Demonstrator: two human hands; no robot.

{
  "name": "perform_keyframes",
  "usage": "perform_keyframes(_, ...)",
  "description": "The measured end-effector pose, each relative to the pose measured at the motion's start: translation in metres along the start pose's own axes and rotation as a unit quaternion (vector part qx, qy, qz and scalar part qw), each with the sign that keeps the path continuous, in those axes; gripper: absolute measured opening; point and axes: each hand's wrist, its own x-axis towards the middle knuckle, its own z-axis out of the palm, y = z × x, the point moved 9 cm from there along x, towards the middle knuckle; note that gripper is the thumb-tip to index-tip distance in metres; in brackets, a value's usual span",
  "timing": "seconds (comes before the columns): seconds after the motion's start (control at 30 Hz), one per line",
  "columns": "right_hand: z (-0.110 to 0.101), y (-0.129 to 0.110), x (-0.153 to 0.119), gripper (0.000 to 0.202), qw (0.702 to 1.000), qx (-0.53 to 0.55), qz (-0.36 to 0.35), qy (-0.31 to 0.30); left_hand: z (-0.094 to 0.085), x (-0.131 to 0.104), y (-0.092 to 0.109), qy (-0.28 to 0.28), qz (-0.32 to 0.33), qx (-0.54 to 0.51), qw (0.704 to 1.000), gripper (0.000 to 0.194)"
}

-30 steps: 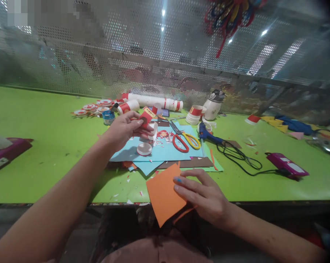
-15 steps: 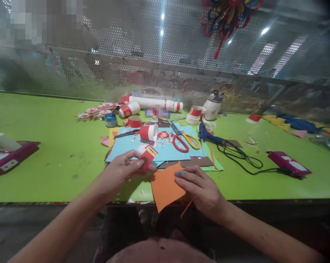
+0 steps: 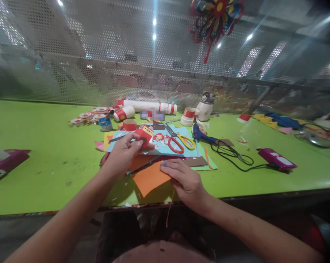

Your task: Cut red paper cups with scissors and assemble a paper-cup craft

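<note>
Pinched between the thumb and fingers of my left hand (image 3: 123, 151) is a small red paper piece (image 3: 145, 136) with a yellow band along its top. It is raised over the light blue paper sheets (image 3: 165, 149). My right hand (image 3: 185, 180) grips an orange paper sheet (image 3: 150, 179) by its right side, near the table's front edge. A thin orange strip (image 3: 169, 212) hangs below that hand. Just beyond the hands, scissors (image 3: 178, 140) with one red and one yellow handle lie on the blue paper among red and white scraps.
A blue glue gun (image 3: 204, 136) rests right of the scissors, its black cord running to a purple power strip (image 3: 277, 159). Behind stand a blue-lidded jar (image 3: 105, 124), paper cups (image 3: 188, 116), a white tube (image 3: 145, 106) and a bottle (image 3: 206, 107). Another purple strip (image 3: 10, 164) sits left.
My left hand has moved the red piece forward and up, now over where the lying cup showed. My right hand has shifted left with the orange sheet. The view has turned slightly.
</note>
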Motion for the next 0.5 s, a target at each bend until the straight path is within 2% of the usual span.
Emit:
perform_keyframes(0.17,0.014,0.021,0.005,0.035,0.998,-0.058,0.018,-0.018,0.003,-0.003,0.000,-0.010,-0.003,-0.020,1.000,0.025)
perform_keyframes(0.33,0.030,0.043,-0.001,0.036,0.983,-0.142,0.061,-0.097,0.002,-0.005,0.000,-0.022,-0.004,-0.009,1.000,0.023)
perform_keyframes(0.4,0.030,0.045,-0.005,0.045,0.973,-0.173,0.077,-0.130,0.000,-0.007,-0.001,-0.025,-0.009,-0.005,1.000,0.023)
perform_keyframes(0.5,0.018,0.045,-0.012,0.054,0.957,-0.209,0.099,-0.174,-0.001,-0.015,-0.008,-0.046,-0.028,-0.009,0.999,0.025)
